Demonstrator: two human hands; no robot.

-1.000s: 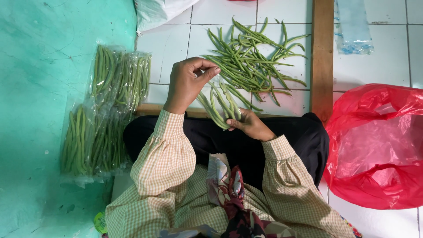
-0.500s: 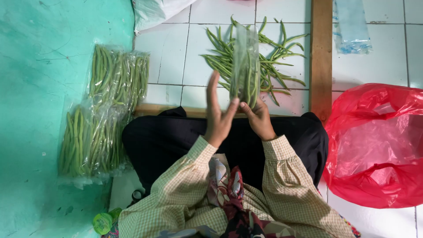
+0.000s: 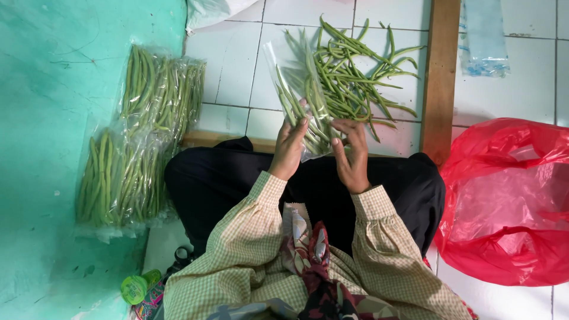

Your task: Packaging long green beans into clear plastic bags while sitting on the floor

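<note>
Clear bag (image 3: 299,89) part-filled with green beans, held upright over the lap, above the white tiled floor (image 3: 237,59). Left hand (image 3: 289,148) and right hand (image 3: 351,155) each with grip clamped on the bag's lower end, one to a side. Loose bean pile (image 3: 361,83) just behind the bag on the tiles. Two packed bean bags (image 3: 142,136) lying at left. Red bag (image 3: 510,201) at right, beside a wooden strip (image 3: 441,77).

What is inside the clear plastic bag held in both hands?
The clear plastic bag holds long green beans standing lengthwise. Its lower end is covered by the left hand and right hand.
</note>
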